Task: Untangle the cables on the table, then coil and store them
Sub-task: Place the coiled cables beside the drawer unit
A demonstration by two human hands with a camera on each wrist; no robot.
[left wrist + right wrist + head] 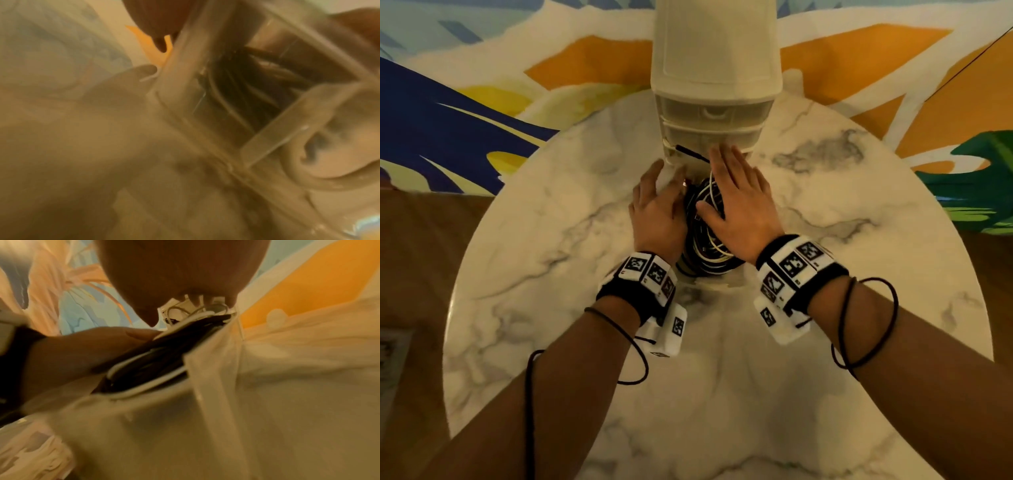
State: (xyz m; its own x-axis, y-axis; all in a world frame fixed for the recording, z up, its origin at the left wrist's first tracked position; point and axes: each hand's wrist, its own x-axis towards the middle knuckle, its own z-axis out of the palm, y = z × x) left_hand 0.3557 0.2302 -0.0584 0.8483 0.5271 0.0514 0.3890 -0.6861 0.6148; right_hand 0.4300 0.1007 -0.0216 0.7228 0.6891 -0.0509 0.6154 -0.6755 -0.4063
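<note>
A bundle of coiled black and white cables (705, 240) lies in the pulled-out bottom drawer (714, 284) of a white drawer unit (714, 68). My right hand (736, 198) lies flat on the coils with its fingers straight. Along the drawer's left side rests my left hand (657, 202), fingers extended and the thumb at the edge of the coils. A black cable end (690, 152) sticks out at the unit's front. In the left wrist view the cables (246, 81) show through the drawer's translucent wall (185, 97). The right wrist view shows the coils (164, 353) below my palm (180, 272).
The drawer unit stands at the far side of a round marble table (825, 342). Two upper drawers (714, 113) are closed. A colourful painted wall (482, 102) stands behind the table. Thin black cords run from the wrist bands along both forearms.
</note>
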